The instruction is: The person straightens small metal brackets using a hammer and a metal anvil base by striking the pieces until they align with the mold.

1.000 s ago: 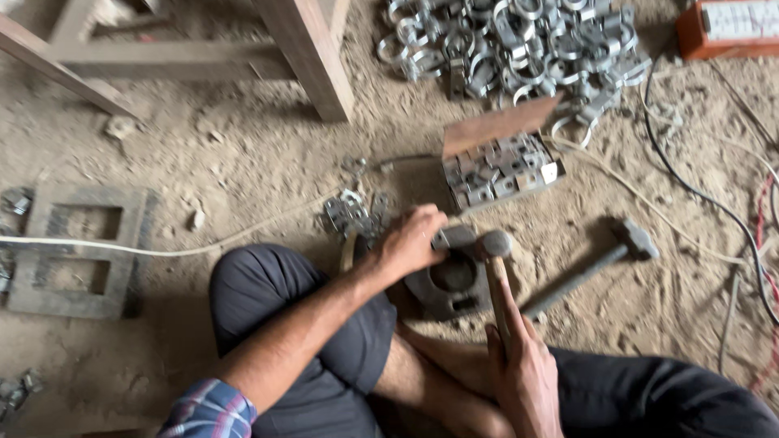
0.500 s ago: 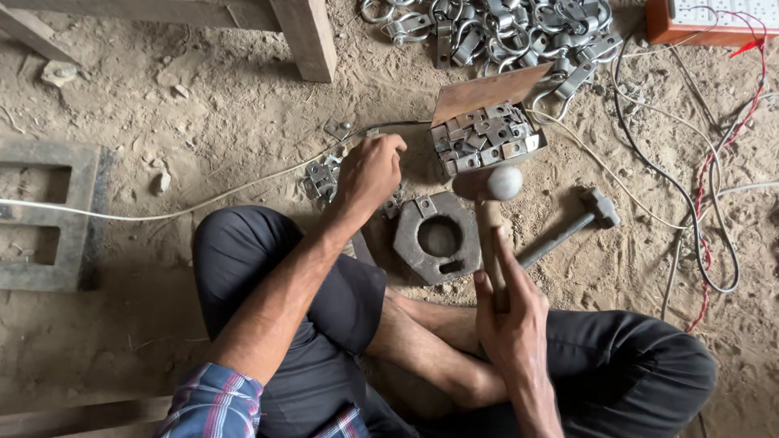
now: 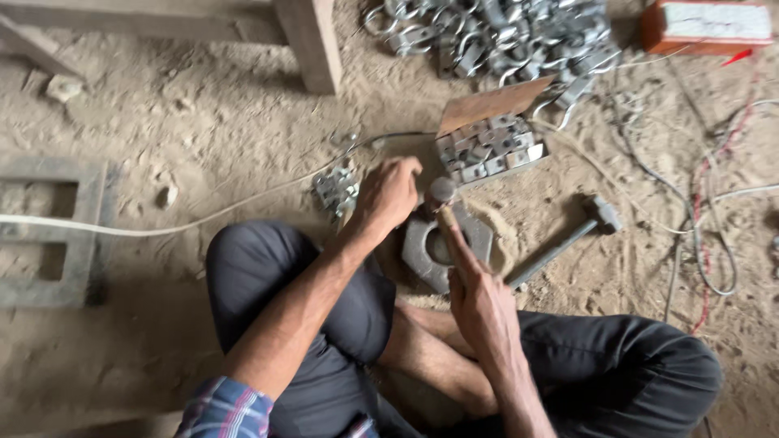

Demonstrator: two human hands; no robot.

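Observation:
I sit cross-legged on sandy ground with a grey metal block with a round hole (image 3: 422, 253) in front of my legs. My left hand (image 3: 389, 195) rests at the block's upper left rim with its fingers curled; whatever is inside them is hidden. My right hand (image 3: 479, 296) grips the wooden handle of a hammer (image 3: 442, 193), whose round steel head hangs just above the block's far rim, right beside my left hand.
An open cardboard box of small metal pieces (image 3: 487, 150) lies behind the block, and a heap of metal clamps (image 3: 495, 32) beyond it. A second hammer (image 3: 568, 239) lies to the right. Loose metal pieces (image 3: 337, 191), a white cable (image 3: 162, 227), a concrete block (image 3: 49, 235), a wooden leg (image 3: 312, 45) and wires (image 3: 714, 243) surround me.
My left hand reached up toward the box and loose pieces, then came back to the block's rim. The hammer head swung up and now sits over the block again.

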